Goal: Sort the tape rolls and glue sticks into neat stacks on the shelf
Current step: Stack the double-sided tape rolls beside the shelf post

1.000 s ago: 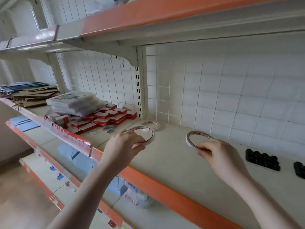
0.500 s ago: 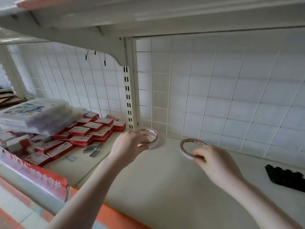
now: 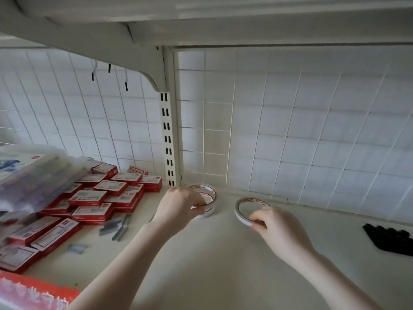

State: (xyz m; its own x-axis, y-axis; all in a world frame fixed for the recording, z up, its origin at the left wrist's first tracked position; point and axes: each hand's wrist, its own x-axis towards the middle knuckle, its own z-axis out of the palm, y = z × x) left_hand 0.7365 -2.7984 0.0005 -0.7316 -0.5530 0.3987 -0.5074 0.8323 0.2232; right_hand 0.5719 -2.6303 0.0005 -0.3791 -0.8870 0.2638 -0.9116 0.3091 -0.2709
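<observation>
Two white tape rolls with red-printed cores lie stacked [image 3: 209,201] at the back of the cream shelf [image 3: 219,265], beside the slotted upright. My left hand [image 3: 178,203] grips the upper roll of that stack, fingers curled over its near rim. A thinner tape roll [image 3: 245,205] is held tilted just above the shelf, to the right of the stack. My right hand [image 3: 276,227] pinches its near edge. No glue sticks can be made out.
Red and white small boxes [image 3: 105,198] lie piled at the left, under clear plastic packs [image 3: 33,175]. Loose staple strips [image 3: 120,227] lie near them. A black item [image 3: 391,240] sits at the right. The wire grid back wall [image 3: 290,142] is close behind.
My left hand carried its roll back and set it on the roll lying by the upright. My right hand moved its roll further into the shelf. The camera came closer.
</observation>
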